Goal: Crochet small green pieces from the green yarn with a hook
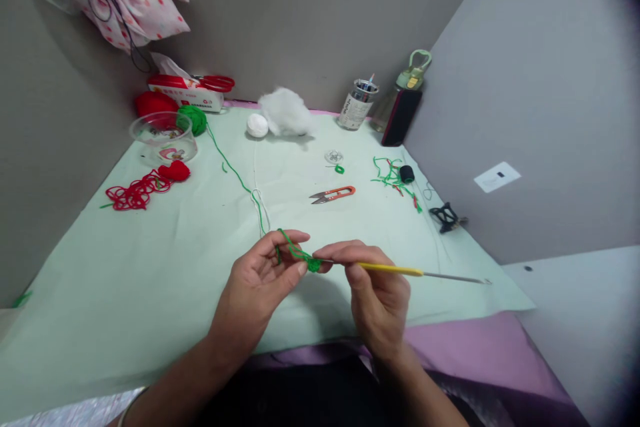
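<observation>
My left hand [265, 277] pinches a small piece of green crochet [313, 264] between thumb and fingers. Green yarn [235, 171] loops over its raised index finger and runs back to a green yarn ball [193, 120]. In my right hand [377, 287] is a crochet hook [395, 269] with a yellow grip, held like a pen. The hook's far metal end points right, while its near tip meets the green piece; the exact stitch is too small to make out. A white strand [264, 210] lies beside the green yarn in front of my left hand.
Orange thread snips [334, 195] lie beyond my hands. At left are red yarn [133, 192], a clear plastic tub [167, 140] and a tissue box [187, 95]. White stuffing [287, 111], a pen jar [356, 107], a phone [401, 118] and a bottle [407, 80] stand along the back.
</observation>
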`<state>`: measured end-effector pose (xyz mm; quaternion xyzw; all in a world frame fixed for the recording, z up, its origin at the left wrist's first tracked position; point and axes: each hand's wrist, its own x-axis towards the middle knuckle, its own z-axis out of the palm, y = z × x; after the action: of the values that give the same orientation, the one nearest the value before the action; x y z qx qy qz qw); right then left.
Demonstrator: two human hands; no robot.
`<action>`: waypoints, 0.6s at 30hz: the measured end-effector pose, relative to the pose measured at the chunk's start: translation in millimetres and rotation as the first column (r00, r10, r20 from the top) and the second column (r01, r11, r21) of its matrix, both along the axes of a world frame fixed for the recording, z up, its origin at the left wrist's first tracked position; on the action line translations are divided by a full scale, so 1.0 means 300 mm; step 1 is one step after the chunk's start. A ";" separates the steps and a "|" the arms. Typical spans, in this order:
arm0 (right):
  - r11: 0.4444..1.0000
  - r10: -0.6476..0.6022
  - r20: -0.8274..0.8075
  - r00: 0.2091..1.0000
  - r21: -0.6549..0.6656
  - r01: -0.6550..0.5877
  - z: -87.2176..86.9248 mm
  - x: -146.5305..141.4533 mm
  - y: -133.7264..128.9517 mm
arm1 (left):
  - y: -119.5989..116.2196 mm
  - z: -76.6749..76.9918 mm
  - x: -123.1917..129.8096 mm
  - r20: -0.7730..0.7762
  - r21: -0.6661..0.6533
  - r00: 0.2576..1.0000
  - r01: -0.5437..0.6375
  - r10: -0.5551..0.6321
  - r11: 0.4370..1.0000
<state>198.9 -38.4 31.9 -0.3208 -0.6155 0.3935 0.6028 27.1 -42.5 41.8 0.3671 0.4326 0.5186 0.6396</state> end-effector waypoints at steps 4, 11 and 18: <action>1.000 -0.003 -0.008 1.000 0.012 0.003 0.000 -0.001 -0.002 | 0.003 -0.002 -0.008 -0.014 0.022 0.999 0.032 -0.032 0.999; 1.000 -0.004 -0.037 0.999 -0.018 0.004 -0.002 -0.007 -0.004 | 0.010 -0.016 -0.005 0.029 0.018 0.998 0.050 -0.050 0.999; 1.000 0.008 0.010 1.000 -0.001 -0.008 0.001 -0.001 -0.007 | 0.002 -0.012 -0.010 0.036 0.013 0.998 0.060 -0.061 0.998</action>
<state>198.7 -40.3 32.1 -0.3208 -0.6194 0.3945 0.5981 24.1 -41.8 38.0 0.3741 0.4066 0.5082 0.6607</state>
